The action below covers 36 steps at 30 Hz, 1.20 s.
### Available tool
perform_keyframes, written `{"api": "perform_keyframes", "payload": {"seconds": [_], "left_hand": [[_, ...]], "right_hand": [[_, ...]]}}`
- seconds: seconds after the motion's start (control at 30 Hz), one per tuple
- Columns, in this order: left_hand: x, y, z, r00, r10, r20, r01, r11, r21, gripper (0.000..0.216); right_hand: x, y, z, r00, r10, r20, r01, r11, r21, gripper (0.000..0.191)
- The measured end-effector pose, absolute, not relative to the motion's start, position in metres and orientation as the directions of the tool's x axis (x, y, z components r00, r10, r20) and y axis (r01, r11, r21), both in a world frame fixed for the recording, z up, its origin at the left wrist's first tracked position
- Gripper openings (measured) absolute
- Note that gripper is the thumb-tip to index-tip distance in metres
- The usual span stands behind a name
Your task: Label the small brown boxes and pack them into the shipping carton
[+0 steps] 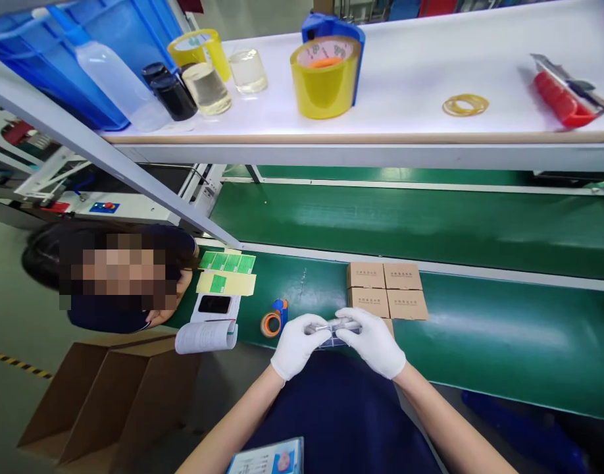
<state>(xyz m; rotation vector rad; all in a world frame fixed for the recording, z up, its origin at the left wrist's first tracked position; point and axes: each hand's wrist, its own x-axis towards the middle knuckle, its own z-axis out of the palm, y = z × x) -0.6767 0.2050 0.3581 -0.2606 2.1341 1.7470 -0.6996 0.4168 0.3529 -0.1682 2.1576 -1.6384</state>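
Note:
My left hand and my right hand, both in white gloves, are closed on the two ends of a small clear plastic tray. They hold it just above the near edge of the green conveyor belt. Right behind my hands sit several small brown cardboard boxes, packed together in a block on the belt. What lies in the clear tray is too small to make out.
A small orange and blue tape dispenser, a label printer and green label sheets lie at the left. Another person sits beyond them. The white shelf above holds a yellow tape roll, jars, a bottle, rubber bands and a red tool. Brown cartons stand on the floor.

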Motion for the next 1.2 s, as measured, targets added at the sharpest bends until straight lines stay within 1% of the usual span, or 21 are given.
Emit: {"api": "perform_keyframes", "payload": {"seconds": [0.1,0.2,0.3,0.43,0.6,0.73,0.83,1.0,1.07,1.13,1.2], "left_hand": [[-0.678,0.211,0.361,-0.912,0.124,-0.392,-0.369,0.175,0.913,0.023],[-0.679,0.216,0.365,-0.901,0.159,-0.403,-0.383,0.144,0.912,0.020],[-0.678,0.221,0.372,-0.905,0.160,-0.395,-0.367,0.180,0.913,0.018],[-0.674,0.225,0.382,-0.911,0.172,-0.376,-0.327,0.255,0.910,0.015],[-0.668,0.226,0.390,-0.915,0.200,-0.351,-0.272,0.336,0.902,0.014],[-0.665,0.226,0.392,-0.910,0.241,-0.338,-0.240,0.359,0.902,0.015],[-0.664,0.225,0.391,-0.909,0.246,-0.337,-0.247,0.332,0.910,0.017],[-0.658,0.225,0.382,-0.913,0.207,-0.351,-0.322,0.163,0.933,0.025],[-0.655,0.223,0.380,-0.920,0.161,-0.356,-0.335,0.144,0.931,0.028],[-0.654,0.221,0.379,-0.929,0.114,-0.353,-0.336,0.146,0.931,0.030],[-0.653,0.218,0.381,-0.935,0.091,-0.343,-0.327,0.151,0.933,0.031]], "right_hand": [[-0.693,0.425,0.355,-0.919,-0.332,-0.214,0.124,0.272,-0.954,0.024],[-0.686,0.430,0.356,-0.933,-0.296,-0.206,0.132,0.251,-0.959,0.022],[-0.679,0.432,0.358,-0.947,-0.256,-0.193,0.121,0.272,-0.955,0.019],[-0.669,0.432,0.366,-0.964,-0.237,-0.122,0.048,0.295,-0.954,0.018],[-0.660,0.431,0.373,-0.962,-0.208,-0.178,0.126,0.242,-0.962,0.015],[-0.655,0.434,0.374,-0.962,-0.196,-0.188,0.132,0.266,-0.955,0.015],[-0.654,0.435,0.375,-0.956,-0.187,-0.229,0.170,0.286,-0.943,0.015],[-0.656,0.428,0.377,-0.955,-0.160,-0.250,0.196,0.296,-0.935,0.016],[-0.657,0.424,0.378,-0.976,-0.123,-0.177,0.129,0.327,-0.936,0.017],[-0.658,0.420,0.379,-0.997,-0.078,-0.016,-0.016,0.399,-0.917,0.022],[-0.659,0.418,0.381,-0.987,-0.063,0.147,-0.159,0.473,-0.866,0.020]]}}
